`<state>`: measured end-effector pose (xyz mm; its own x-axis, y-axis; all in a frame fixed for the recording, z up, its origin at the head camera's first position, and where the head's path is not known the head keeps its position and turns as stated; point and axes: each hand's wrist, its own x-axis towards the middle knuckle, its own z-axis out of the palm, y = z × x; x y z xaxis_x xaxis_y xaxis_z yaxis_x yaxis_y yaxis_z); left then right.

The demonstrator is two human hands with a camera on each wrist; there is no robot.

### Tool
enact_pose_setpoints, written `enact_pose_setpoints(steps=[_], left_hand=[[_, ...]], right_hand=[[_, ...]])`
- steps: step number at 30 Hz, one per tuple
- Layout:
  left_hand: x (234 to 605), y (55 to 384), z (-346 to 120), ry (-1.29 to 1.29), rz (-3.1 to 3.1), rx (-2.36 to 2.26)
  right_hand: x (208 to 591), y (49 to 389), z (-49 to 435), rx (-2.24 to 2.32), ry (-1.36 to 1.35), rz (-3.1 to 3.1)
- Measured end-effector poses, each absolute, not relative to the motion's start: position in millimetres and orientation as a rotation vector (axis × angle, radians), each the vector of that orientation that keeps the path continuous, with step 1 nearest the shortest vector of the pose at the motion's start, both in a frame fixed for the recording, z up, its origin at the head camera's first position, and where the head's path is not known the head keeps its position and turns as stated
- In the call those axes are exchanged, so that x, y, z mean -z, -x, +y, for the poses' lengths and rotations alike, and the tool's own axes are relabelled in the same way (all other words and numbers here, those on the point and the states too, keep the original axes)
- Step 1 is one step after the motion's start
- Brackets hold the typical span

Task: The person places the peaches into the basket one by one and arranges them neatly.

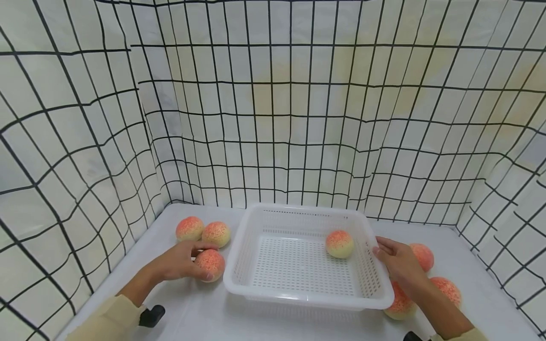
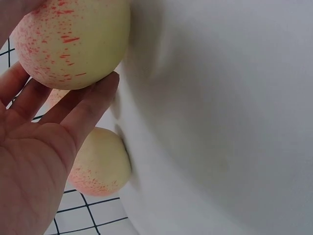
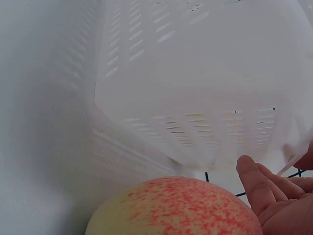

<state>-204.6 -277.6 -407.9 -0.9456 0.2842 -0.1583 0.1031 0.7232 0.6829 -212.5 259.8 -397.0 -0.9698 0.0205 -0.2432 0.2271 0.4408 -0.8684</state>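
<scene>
My left hand [image 1: 181, 262] grips a red-speckled, pale yellow peach [image 1: 210, 266] just left of the white perforated plastic basket [image 1: 307, 299]. The left wrist view shows the fingers curled against this peach [image 2: 78, 44] close to the white surface. Two more peaches, one at the far left [image 1: 189, 228] and its neighbour [image 1: 216, 234], lie behind that hand. My right hand [image 1: 401, 263] holds the basket's right rim, thumb on top and fingers at the outer wall [image 3: 220, 132]. Inside the basket, toward the right, sits one peach [image 1: 339, 244].
Right of the basket lie three peaches: one behind my right hand [image 1: 422, 256], one by the forearm [image 1: 447, 291] and one partly under the wrist [image 1: 400, 304]. Black netting [image 1: 290, 114] over white sheeting walls the back and both sides of the white table [image 1: 187, 308].
</scene>
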Motion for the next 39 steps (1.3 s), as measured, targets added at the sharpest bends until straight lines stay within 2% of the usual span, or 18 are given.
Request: enact_pose_setpoints(steps=[39], left_hand=[[335, 212, -275, -0.456, 2.653, -1.045]], right_hand=[[395, 213, 258, 1.555, -0.216, 2.484]])
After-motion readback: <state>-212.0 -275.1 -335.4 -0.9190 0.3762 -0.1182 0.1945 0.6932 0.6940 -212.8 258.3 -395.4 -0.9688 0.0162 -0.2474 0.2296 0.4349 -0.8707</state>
